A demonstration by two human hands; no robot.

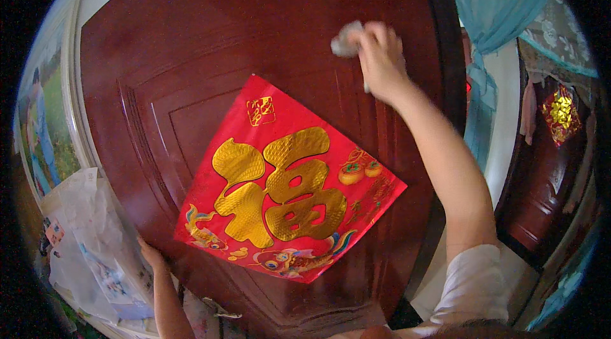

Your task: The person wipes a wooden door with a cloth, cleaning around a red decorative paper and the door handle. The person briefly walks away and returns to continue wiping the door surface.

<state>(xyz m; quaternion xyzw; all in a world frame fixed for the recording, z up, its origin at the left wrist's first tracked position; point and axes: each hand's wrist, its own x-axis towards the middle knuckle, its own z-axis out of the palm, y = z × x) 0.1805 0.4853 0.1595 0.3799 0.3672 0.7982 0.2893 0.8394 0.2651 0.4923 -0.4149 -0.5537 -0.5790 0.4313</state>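
A dark red-brown panelled wooden door fills the middle of the view. On it is a red paper decoration with a large raised gold character, gourds and fish. My right hand, somewhat blurred, holds a crumpled greyish-white cloth at the upper right of the door, above the decoration. My left hand is at the door's lower left edge, below and left of the decoration. Its fingers are mostly hidden, so its grip cannot be made out.
White translucent plastic bags hang at the left, below a framed picture. A metal door handle shows at the bottom. Right of the door are a tied blue curtain and another dark red door bearing a red-and-gold decoration.
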